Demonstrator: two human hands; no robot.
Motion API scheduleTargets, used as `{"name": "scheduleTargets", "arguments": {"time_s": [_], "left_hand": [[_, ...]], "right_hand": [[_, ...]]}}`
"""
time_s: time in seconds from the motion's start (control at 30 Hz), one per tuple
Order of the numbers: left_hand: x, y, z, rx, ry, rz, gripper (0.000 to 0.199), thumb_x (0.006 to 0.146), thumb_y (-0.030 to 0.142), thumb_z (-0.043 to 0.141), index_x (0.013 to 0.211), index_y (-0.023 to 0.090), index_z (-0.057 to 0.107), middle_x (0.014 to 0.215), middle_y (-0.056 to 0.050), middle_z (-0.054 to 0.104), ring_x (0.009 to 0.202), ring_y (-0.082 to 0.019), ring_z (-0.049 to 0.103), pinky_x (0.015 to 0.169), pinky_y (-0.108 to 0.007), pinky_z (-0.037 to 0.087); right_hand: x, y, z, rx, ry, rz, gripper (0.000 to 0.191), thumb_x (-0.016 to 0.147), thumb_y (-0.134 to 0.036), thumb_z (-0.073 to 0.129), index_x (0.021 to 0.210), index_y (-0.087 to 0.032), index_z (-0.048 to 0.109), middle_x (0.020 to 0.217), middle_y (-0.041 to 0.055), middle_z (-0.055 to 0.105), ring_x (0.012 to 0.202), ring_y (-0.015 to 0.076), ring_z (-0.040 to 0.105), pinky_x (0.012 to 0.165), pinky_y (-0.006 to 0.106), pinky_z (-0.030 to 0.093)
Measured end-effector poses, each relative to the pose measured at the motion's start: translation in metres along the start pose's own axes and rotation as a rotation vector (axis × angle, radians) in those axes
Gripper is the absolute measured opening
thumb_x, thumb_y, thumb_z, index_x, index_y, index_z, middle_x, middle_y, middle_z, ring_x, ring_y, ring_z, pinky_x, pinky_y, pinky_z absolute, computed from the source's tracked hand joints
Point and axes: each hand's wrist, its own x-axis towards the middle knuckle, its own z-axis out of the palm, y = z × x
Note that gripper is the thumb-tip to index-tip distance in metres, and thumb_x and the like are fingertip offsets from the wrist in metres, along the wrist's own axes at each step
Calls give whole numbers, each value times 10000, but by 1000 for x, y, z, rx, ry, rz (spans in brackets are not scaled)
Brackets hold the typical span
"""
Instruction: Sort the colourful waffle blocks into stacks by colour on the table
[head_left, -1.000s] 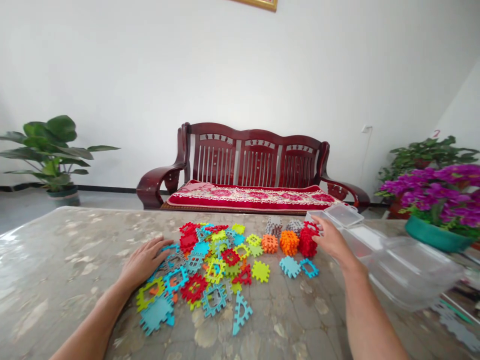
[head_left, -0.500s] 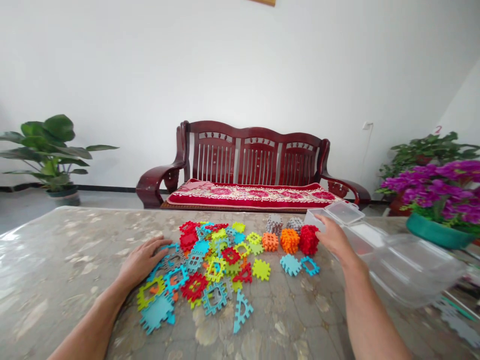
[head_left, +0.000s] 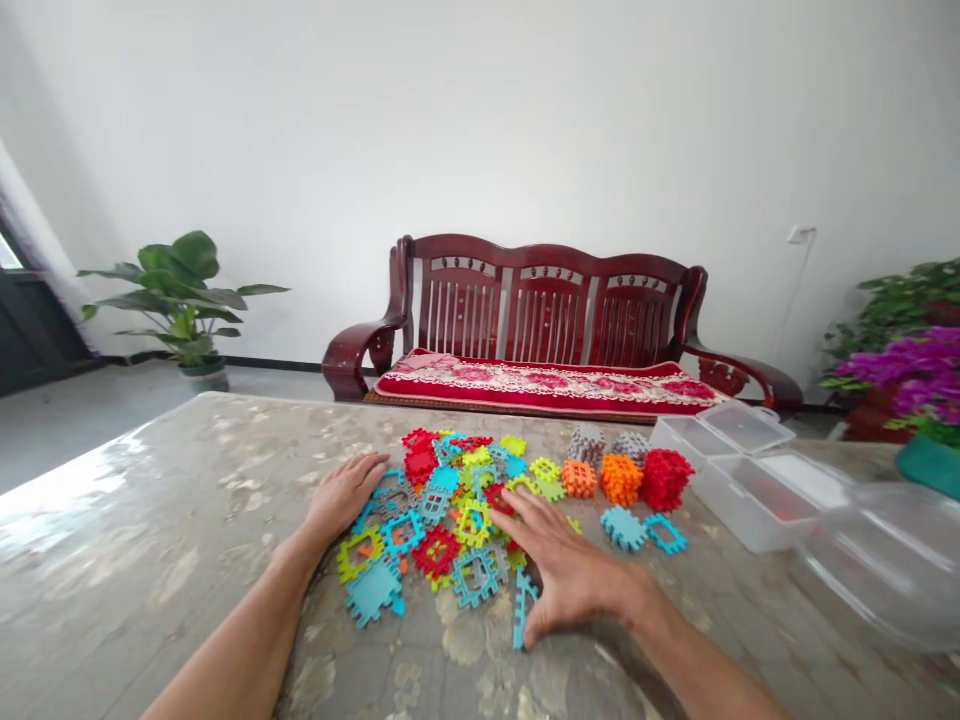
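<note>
A loose pile of plastic interlocking tiles in red, blue, green and grey lies on the table. My left hand rests flat at the pile's left edge, fingers stretched out beside a blue tile. Over the right side of the pile, my right hand is spread with nothing visible in it, hiding some tiles. Its thumb is next to a blue triangular tile. Farther right stand stacks of red tiles, orange tiles and grey tiles. Two blue pieces, a solid tile and a frame tile, lie in front.
To the right are an open clear plastic box and a clear lid or tub. Purple flowers stand at the far right. Behind the patterned table is a wooden bench; a potted plant stands left.
My right hand has moved left from the red stack to the pile, over the triangular tile. My left hand stays by the pile. The whole view has shifted towards the left.
</note>
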Motion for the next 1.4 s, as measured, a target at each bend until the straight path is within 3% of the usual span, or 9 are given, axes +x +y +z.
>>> {"name": "scheduleTargets", "arguments": {"time_s": [0.17,0.33,0.5,0.67,0.77,0.87,1.03,1.4], "left_hand": [[0,8,0,12,-17,10,501,970,443,304,1346,299,603,1390,-18,621,1324,-218,518,1142,-385,338],[-1,13,-2,10,-56,18,507,973,441,301,1380,307,572,1412,-17,604,1350,-230,492,1154,-413,314],[-2,15,-4,-8,-32,30,489,970,418,307,1342,282,594,1400,-17,614,1324,-209,513,1151,-385,319],[-2,15,-5,-12,-33,10,503,969,431,288,1332,261,592,1371,-32,634,1298,-214,538,1142,-383,335],[-2,15,-5,-15,-29,17,503,969,426,279,1315,252,600,1358,-37,641,1272,-216,559,1130,-376,352],[-2,16,-6,-5,-35,30,513,966,430,280,1314,232,601,1352,-56,642,1269,-227,559,1125,-384,356],[-2,16,-5,5,-39,52,519,966,434,281,1297,220,619,1362,-65,632,1277,-239,549,1119,-396,360],[0,10,-1,19,-24,63,479,964,423,320,1269,238,640,1364,-54,633,1280,-236,552,1114,-387,369]], "right_hand": [[5,0,12,-38,52,22,1142,659,-672,763,1574,-315,181,1659,113,112,1515,350,76,1205,573,147],[32,-8,22,-66,114,69,1062,717,-738,674,1555,-220,279,1637,155,192,1506,345,132,1214,562,141],[54,-16,33,-97,199,29,949,756,-676,682,1525,-231,346,1621,135,248,1496,315,176,1217,533,164],[58,-19,36,-151,303,6,742,883,-551,595,1519,-261,348,1593,118,317,1478,299,229,1198,533,230],[51,-11,34,-193,461,130,559,958,-451,494,1478,-260,416,1557,109,379,1445,295,300,1182,532,267],[43,3,35,-258,553,330,502,965,-400,471,1424,-198,489,1533,147,405,1429,331,321,1171,554,276],[40,22,44,-300,513,452,532,957,-406,471,1410,-127,495,1519,189,422,1427,338,340,1164,543,296],[62,17,42,-220,471,400,534,972,-375,421,1429,-107,488,1441,151,535,1375,318,421,1153,484,336]]}}
